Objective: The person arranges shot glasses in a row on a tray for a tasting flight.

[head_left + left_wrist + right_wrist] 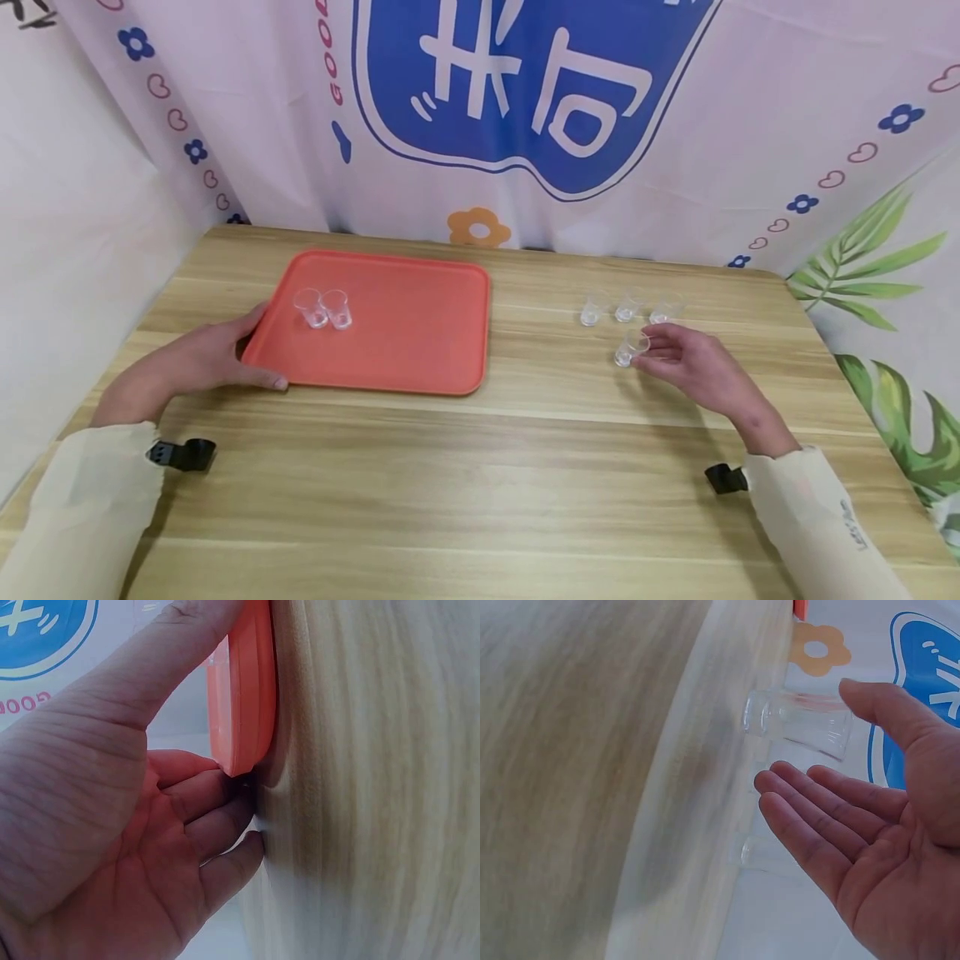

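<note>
In the head view, my left hand [206, 358] holds the near-left corner of a red tray [405, 333], thumb along the front edge and fingers at the left side. The left wrist view shows those fingers against the tray's corner [244, 742]. Two small clear cups [340, 312] stand side by side on the tray's left part. On the right, my right hand [697, 367] is at a small clear cup [624, 353] on the table. Its thumb and straight fingers lie around the cup [810, 727] in the right wrist view; firm contact cannot be made out.
Behind the right hand stand several more clear cups [592, 310] in a loose row. The wooden table [465, 483] extends under everything. A printed curtain [285, 150] hangs along the table's back edge, and a leaf-patterned cloth [885, 350] hangs at the right.
</note>
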A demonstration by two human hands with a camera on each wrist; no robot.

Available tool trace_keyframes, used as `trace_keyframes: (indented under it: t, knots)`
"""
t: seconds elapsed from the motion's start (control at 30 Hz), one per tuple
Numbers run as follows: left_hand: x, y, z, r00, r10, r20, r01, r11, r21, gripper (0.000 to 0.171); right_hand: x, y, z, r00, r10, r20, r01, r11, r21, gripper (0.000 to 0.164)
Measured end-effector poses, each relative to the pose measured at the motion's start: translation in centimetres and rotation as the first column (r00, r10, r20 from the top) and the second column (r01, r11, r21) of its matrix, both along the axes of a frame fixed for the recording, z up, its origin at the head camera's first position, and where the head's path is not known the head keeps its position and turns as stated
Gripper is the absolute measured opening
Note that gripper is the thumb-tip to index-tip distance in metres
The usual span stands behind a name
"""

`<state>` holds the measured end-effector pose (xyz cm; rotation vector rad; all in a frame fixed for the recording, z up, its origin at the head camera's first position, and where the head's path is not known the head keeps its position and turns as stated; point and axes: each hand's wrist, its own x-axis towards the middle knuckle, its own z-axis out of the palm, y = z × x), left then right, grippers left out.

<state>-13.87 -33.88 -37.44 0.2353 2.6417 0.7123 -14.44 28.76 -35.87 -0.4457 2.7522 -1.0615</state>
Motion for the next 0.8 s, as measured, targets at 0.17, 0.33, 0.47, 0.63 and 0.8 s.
trace_keyframes:
  t: [0.17, 0.33, 0.47, 0.63, 0.8]
  knots:
    - [0.0, 0.0, 0.0, 1.0, -0.005, -0.004, 0.005, 1.0, -0.001, 0.129, -0.2, 0.0, -0.3, 1.0, 0.003, -0.007, -0.003, 1.0, -0.009, 0.052]
    - [0.0, 0.0, 0.1, 1.0, -0.009, -0.01, 0.009, 1.0, -0.002, 0.129, -0.3, -0.1, -0.6, 1.0, 0.008, -0.009, -0.008, 1.0, -0.01, 0.048]
    - [0.1, 0.0, 0.1, 1.0, -0.006, -0.006, 0.006, 1.0, 0.003, 0.128, -0.4, -0.3, -0.7, 1.0, 0.009, 0.009, -0.009, 1.0, -0.013, 0.043]
    - [0.2, 0.0, 0.2, 1.0, -0.002, -0.004, 0.002, 1.0, 0.002, 0.128, -0.5, -0.3, -1.1, 1.0, 0.017, 0.01, -0.017, 1.0, -0.018, 0.038]
    - [0.1, 0.1, 0.1, 1.0, 0.002, -0.004, -0.002, 1.0, 0.005, 0.128, -0.6, -0.3, -1.1, 1.0, 0.016, -0.008, -0.015, 1.0, 0.013, 0.035]
